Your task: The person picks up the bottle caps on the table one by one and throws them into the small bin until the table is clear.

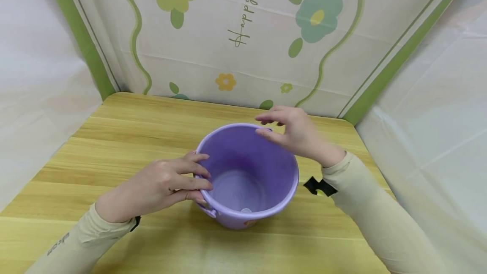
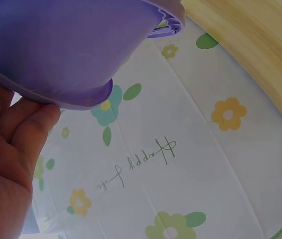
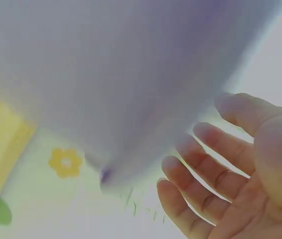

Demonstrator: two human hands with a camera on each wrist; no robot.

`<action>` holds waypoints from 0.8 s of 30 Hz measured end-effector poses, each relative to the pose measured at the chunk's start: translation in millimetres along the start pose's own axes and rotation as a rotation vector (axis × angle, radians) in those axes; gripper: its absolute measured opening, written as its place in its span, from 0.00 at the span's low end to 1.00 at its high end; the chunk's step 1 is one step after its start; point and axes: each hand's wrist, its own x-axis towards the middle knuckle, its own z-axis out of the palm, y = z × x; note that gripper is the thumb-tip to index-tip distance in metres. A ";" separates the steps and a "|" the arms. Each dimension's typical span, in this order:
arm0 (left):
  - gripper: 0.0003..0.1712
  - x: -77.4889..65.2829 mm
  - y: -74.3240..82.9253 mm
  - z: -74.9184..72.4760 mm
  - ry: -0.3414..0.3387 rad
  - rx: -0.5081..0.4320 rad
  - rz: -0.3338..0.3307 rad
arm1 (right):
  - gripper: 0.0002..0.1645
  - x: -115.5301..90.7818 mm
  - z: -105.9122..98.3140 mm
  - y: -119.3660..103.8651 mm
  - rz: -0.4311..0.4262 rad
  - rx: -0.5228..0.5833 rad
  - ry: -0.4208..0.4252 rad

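A flower-print cloth (image 1: 205,56) backs the wood-grain tabletop (image 1: 125,138), where a purple bucket (image 1: 247,151) sits mouth-up — steadied, it seems, from one side only: the left hand (image 1: 161,181) grips its rim; the right hand (image 1: 294,132), fingers and thumb parted, hangs by the far side — not gripping.

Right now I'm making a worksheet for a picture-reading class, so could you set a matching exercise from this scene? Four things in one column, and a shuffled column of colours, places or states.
Column 1
1. Bucket
2. Table
3. Left hand
4. Right hand

Column 2
A. At the bucket's far right edge, thumb and fingers apart
B. Yellowish, with wood grain
C. On the bucket's left edge, with fingers over it
D. Purple, open at the top

Right pairs: 1-D, 2-B, 3-C, 4-A
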 end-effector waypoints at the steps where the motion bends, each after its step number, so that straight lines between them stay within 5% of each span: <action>1: 0.12 0.0 -0.1 0.0 0.000 -0.001 -0.001 | 0.16 -3.2 -5.1 3.1 0.015 -0.015 0.015; 13: 0.13 0.6 -1.1 1.7 -0.003 0.011 0.009 | 0.13 -76.9 -58.6 51.4 0.257 -0.172 0.076; 24: 0.14 1.5 -1.8 2.7 -0.002 0.011 -0.006 | 0.18 -165.7 -66.6 113.7 0.587 -0.149 -0.071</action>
